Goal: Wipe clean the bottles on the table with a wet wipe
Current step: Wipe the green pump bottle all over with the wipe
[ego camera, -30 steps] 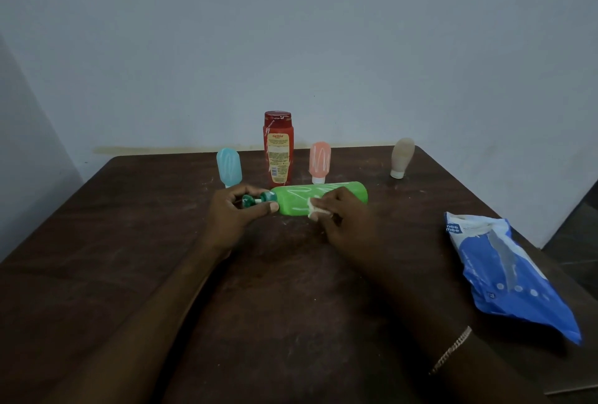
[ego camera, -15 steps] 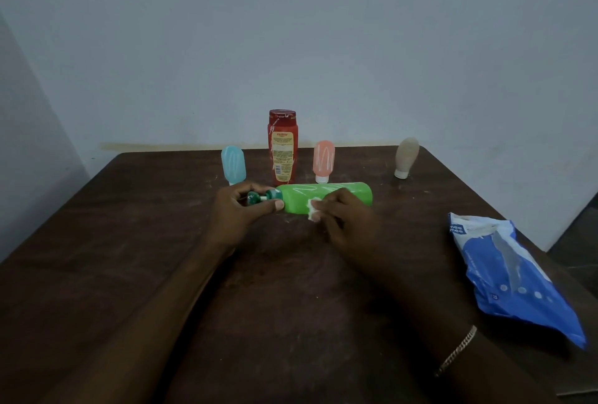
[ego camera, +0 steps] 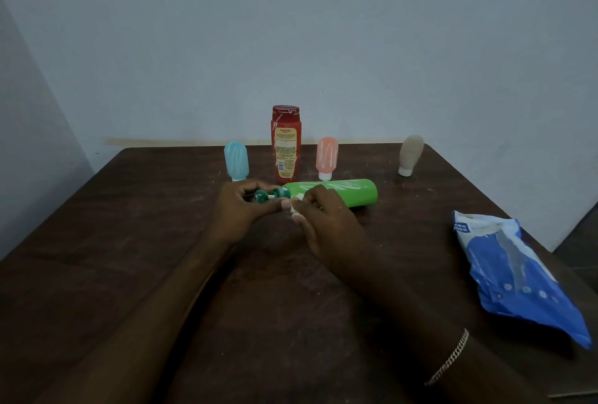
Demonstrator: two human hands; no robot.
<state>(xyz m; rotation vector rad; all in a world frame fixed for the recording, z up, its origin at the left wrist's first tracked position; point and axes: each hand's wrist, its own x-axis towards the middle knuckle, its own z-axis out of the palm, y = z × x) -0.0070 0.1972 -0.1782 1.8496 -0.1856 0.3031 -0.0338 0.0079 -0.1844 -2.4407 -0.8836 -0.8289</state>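
Observation:
A green bottle with a dark green pump top lies on its side on the brown table. My left hand grips its pump end. My right hand pinches a small white wet wipe against the bottle's shoulder, close to the left thumb. Behind stand a light blue tube, a tall red bottle and a pink tube, all streaked white. A beige tube stands apart at the far right.
A blue and white wet wipe pack lies near the table's right edge. A pale wall rises right behind the table's far edge. A bracelet circles my right wrist.
My right hand with the wipe has slid left along the green bottle toward its neck. The left hand keeps its hold on the pump end.

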